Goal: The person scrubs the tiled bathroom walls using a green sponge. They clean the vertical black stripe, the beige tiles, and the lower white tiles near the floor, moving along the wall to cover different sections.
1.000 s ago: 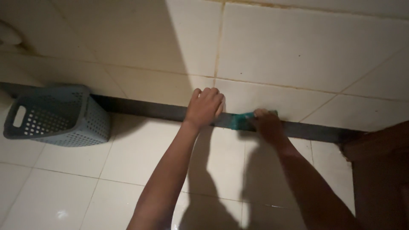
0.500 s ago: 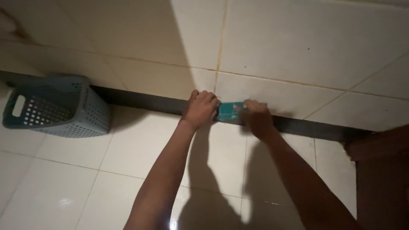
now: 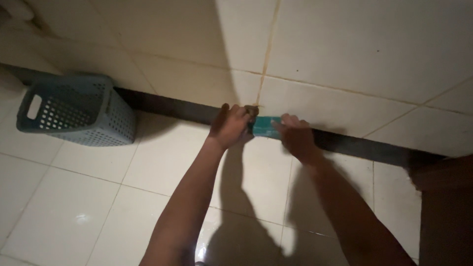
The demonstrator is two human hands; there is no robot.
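Hands meet low at the foot of the tiled wall point(image 3: 345, 54), where a dark skirting strip point(image 3: 167, 106) runs along the floor point(image 3: 162, 162). Left hand point(image 3: 230, 125) is curled shut beside a teal sponge point(image 3: 266, 126); right hand point(image 3: 294, 137) pinches the sponge against the strip. Off to the left, well apart, stands a grey perforated basket point(image 3: 79, 111).

Dim, warm light; hard arm shadows; floor glare.
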